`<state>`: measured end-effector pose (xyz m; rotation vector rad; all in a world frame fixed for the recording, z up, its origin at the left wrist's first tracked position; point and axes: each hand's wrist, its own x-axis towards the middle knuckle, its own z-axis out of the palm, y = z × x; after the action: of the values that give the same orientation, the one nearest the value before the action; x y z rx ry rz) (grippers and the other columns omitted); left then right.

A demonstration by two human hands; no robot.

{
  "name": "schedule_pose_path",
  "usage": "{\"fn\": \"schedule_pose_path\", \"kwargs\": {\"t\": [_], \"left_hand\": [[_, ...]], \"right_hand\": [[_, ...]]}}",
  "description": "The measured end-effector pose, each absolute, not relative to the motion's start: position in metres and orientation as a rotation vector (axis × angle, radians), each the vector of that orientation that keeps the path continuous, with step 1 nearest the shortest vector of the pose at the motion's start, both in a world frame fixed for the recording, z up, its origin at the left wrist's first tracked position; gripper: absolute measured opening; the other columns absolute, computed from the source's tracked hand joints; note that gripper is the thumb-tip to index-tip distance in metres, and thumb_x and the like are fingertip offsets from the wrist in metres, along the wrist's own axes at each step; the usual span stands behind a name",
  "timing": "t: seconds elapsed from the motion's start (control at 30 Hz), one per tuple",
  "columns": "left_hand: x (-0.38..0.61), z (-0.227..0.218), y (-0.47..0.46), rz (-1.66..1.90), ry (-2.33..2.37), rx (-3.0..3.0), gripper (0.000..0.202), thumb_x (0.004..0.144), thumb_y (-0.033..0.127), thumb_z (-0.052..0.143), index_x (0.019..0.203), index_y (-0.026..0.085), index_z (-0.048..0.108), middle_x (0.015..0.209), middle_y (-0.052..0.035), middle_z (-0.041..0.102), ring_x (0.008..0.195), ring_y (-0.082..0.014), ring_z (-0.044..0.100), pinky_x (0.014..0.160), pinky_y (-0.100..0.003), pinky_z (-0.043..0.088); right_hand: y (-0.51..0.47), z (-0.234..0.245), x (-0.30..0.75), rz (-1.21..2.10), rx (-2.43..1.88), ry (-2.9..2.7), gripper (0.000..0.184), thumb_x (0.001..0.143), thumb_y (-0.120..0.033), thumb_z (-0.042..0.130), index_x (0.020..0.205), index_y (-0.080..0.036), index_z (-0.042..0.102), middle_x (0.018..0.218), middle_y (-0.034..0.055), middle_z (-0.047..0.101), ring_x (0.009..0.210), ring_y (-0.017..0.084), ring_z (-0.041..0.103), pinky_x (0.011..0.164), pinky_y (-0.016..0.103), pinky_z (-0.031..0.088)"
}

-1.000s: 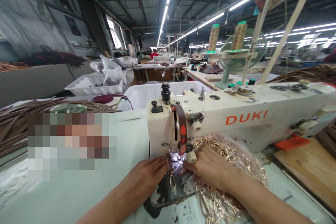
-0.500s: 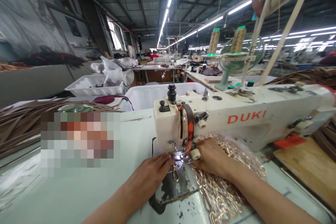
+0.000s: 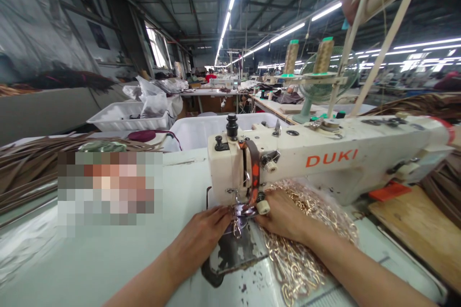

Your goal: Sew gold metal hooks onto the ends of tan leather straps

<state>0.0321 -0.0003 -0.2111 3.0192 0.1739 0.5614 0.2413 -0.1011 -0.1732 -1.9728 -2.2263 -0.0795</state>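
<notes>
Both hands meet under the needle of the sewing machine (image 3: 288, 163): the left hand (image 3: 201, 235) pinches a small purple strap piece (image 3: 242, 211) with a gold clasp (partly hidden by fingertips). The right hand (image 3: 284, 213) presses flat beside it, lying on a heap of gold clasps (image 3: 306, 259).

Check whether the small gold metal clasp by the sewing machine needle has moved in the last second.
Yes. The gold metal clasp has slid away from the person, closer to the cream sewing machine's head.

L hand (image 3: 201, 236), R hand (image 3: 285, 216) on strap (image 3: 244, 211) (purplish).
</notes>
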Motion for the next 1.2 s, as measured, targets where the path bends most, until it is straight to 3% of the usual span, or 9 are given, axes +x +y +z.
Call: {"fn": "schedule_pose_path", "kwargs": {"t": [0.17,0.27,0.5,0.7,0.83,0.97,1.1,1.2], "left_hand": [[0.033,-0.209,0.015,0.63,0.278,2.812,0.021,0.094,0.015,0.047,0.108,0.021,0.06,0.104,-0.0042,0.065,0.093,-0.0183,0.063,0.084,-0.031,0.052],[0.036,-0.206,0.025,0.61,0.289,2.775,0.02,0.094,0.019,0.047,0.11,0.02,0.06,0.108,-0.004,0.064,0.1,-0.0193,0.061,0.087,-0.032,0.05],[0.044,-0.193,0.023,0.461,0.065,2.896,0.021,0.095,0.012,0.038,0.095,0.015,0.058,0.106,-0.0069,0.063,0.104,-0.02,0.057,0.096,-0.035,0.043],[0.044,-0.192,0.018,0.468,0.089,3.008,0.01,0.089,0.009,0.049,0.095,0.014,0.055,0.107,-0.009,0.06,0.11,-0.0231,0.053,0.097,-0.037,0.04],[0.045,-0.194,0.016,0.48,0.14,3.061,0.009,0.088,0.007,0.05,0.092,0.014,0.055,0.1,-0.0087,0.06,0.108,-0.0243,0.053,0.096,-0.037,0.042],[0.044,-0.195,0.015,0.471,0.172,3.106,0.011,0.087,0.005,0.05,0.091,0.013,0.057,0.1,-0.0093,0.06,0.107,-0.0241,0.053,0.097,-0.037,0.041],[0.04,-0.197,0.016,0.465,0.23,3.14,0.013,0.089,0.011,0.052,0.1,0.014,0.058,0.111,-0.0115,0.057,0.109,-0.0261,0.051,0.098,-0.041,0.039],[0.036,-0.199,0.017,0.45,0.255,3.15,0.016,0.091,0.015,0.05,0.106,0.016,0.057,0.114,-0.011,0.057,0.112,-0.0261,0.05,0.098,-0.042,0.04]], "right_hand": [[-0.101,-0.179,0.235,-0.018,-1.923,-2.261,0.019,0.084,-0.026,0.049,0.095,-0.022,0.064,0.094,0.0044,0.067,0.086,0.019,0.06,0.072,0.028,0.037],[-0.099,-0.182,0.23,-0.014,-1.899,-2.241,0.025,0.085,-0.026,0.047,0.105,-0.02,0.062,0.1,0.007,0.066,0.091,0.021,0.059,0.076,0.03,0.038],[-0.104,-0.178,0.228,0.015,-1.882,-2.273,0.021,0.084,-0.022,0.048,0.098,-0.02,0.064,0.09,0.0038,0.067,0.086,0.018,0.06,0.075,0.028,0.038],[-0.122,-0.173,0.214,-0.141,-1.631,-2.538,0.024,0.094,-0.041,0.043,0.102,-0.023,0.056,0.091,0.0,0.064,0.075,0.017,0.06,0.06,0.028,0.037],[-0.12,-0.18,0.207,-0.441,-1.544,-2.642,0.017,0.096,-0.027,0.039,0.097,-0.016,0.052,0.088,0.0036,0.061,0.067,0.016,0.057,0.053,0.028,0.033],[-0.116,-0.185,0.208,-0.508,-1.518,-2.601,0.01,0.092,-0.013,0.041,0.096,-0.016,0.05,0.09,0.0046,0.059,0.068,0.016,0.056,0.053,0.029,0.034],[-0.118,-0.183,0.21,-0.385,-1.592,-2.493,0.017,0.091,-0.032,0.047,0.096,-0.016,0.051,0.087,0.0047,0.061,0.073,0.019,0.059,0.056,0.03,0.037],[-0.12,-0.186,0.206,-0.313,-1.702,-2.462,0.017,0.087,-0.029,0.052,0.1,-0.017,0.049,0.091,0.0051,0.062,0.073,0.02,0.059,0.055,0.03,0.036]]}}
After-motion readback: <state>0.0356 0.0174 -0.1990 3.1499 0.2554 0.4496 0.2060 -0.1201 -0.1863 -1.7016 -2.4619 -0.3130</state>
